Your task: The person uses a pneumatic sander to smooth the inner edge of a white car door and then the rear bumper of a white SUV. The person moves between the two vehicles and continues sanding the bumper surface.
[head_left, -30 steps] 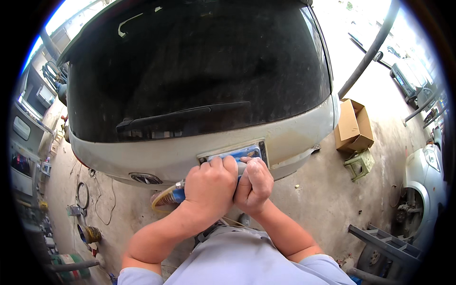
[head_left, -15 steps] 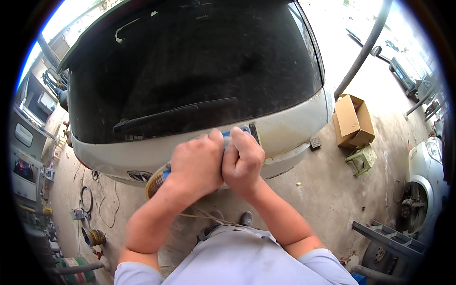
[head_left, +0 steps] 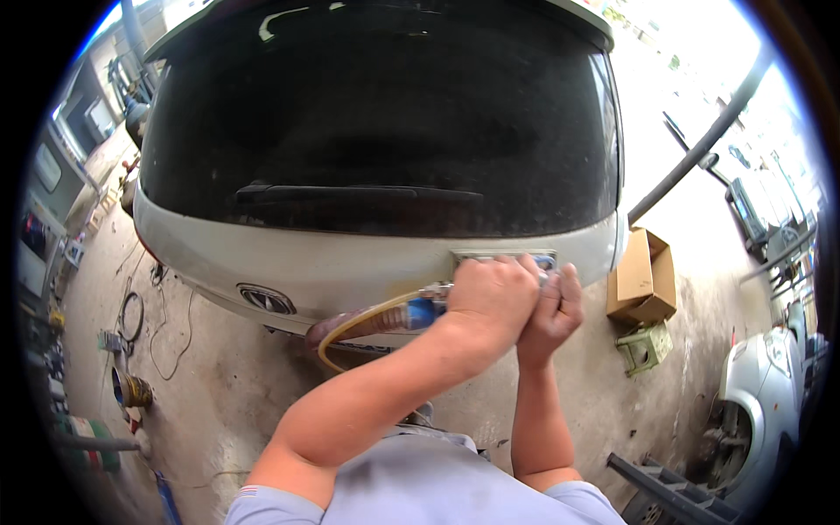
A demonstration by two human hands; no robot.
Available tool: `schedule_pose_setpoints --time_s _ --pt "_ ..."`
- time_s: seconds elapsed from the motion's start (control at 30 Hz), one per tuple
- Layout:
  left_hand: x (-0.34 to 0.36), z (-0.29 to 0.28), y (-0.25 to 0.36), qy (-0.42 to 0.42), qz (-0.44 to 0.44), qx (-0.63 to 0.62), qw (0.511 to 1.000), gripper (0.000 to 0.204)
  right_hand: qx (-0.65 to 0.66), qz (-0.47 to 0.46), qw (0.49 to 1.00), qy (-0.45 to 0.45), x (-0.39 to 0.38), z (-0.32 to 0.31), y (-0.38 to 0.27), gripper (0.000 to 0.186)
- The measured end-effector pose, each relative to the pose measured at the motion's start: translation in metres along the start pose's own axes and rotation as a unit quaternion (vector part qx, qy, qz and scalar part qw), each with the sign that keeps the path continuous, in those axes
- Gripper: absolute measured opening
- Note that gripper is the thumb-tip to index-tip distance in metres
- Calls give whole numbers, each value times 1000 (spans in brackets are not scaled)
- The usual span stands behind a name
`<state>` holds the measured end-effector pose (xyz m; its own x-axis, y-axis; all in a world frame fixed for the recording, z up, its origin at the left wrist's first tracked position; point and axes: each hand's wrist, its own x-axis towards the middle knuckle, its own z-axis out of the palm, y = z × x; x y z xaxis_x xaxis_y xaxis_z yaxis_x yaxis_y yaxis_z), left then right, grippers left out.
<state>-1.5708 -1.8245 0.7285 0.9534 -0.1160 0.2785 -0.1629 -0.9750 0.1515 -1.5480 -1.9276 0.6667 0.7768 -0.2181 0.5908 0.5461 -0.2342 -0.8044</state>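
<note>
Both of my hands are closed on an air sander with a flat rectangular pad (head_left: 468, 256); its body is mostly hidden under my fingers. My left hand (head_left: 494, 296) wraps over the top, and my right hand (head_left: 553, 317) grips beside it on the right. The pad lies against the pale tailgate (head_left: 376, 258) of a car, below the rear window. From the sander a thin yellow air hose (head_left: 359, 315) and a thicker dust hose (head_left: 367, 321) with a blue end run left, below my left hand.
A rear wiper (head_left: 350, 193) lies along the dark window (head_left: 385, 114). Right of the car stand an open cardboard box (head_left: 637, 284) and a green stool (head_left: 645, 348). A ladder (head_left: 669, 490) and another car (head_left: 754, 385) are farther right. Cables and a can (head_left: 133, 390) lie on the left floor.
Both hands and the sander have moved right along the tailgate. The pad now lies sideways, and the hoses show more fully. The view has shifted as well.
</note>
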Motion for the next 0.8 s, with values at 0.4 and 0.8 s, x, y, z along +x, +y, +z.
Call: schedule_pose_setpoints --time_s 0.4,0.8 --pt "-74 3 -59 105 0 80 991 12 7 -159 985 -65 -61 43 -6 13" --pt "-97 36 -44 160 -33 72 984 14 -49 44 977 -201 -94 -1 -9 55"
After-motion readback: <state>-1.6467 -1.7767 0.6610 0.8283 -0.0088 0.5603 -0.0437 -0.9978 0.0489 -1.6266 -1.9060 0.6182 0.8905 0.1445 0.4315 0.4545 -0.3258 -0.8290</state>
